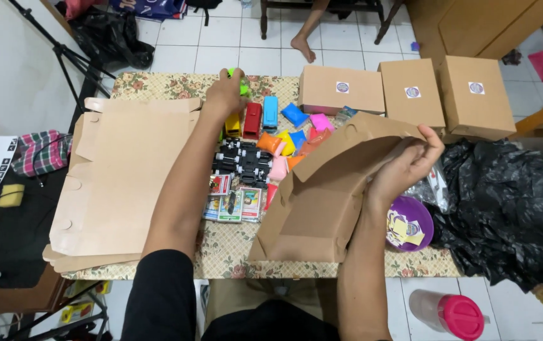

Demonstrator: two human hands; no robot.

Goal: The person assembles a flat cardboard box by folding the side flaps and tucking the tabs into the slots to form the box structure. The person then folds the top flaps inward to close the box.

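1. Table (157,85): floral cloth, low over a white-tiled floor. It carries almost everything in view.
2. Flat cardboard stack (123,183): unfolded box blanks at 9 o'clock of the table's middle, lying flat and squared, probably kept there as a supply within reach.
3. Half-folded box (322,202): brown card at 4 o'clock, one flap lifted. The right hand (404,170) pinches the top edge of that flap, thumb and fingers closed on the card; this seems to keep the box open.
4. Three closed boxes (410,91): a row at 1 to 2 o'clock, each with a round sticker on its lid, set apart from the loose goods.
5. Black plastic bag (505,202): crumpled at 3 o'clock, off the table's edge.
6. Purple bowl (416,211): just right of the right forearm, with small cards or stickers inside.
7. Toy vehicles (252,120) and small coloured packets (296,136): clustered at 12 o'clock, card packs lying nearer the person.
8. Green object (243,85): at 12 o'clock, far edge of the cluster. The left hand (224,95) is stretched over it, fingers curled down around it; how firm the grip is, I cannot tell.
9. Room: tripod legs at 10 o'clock; another person's bare foot at 12, beyond the table.
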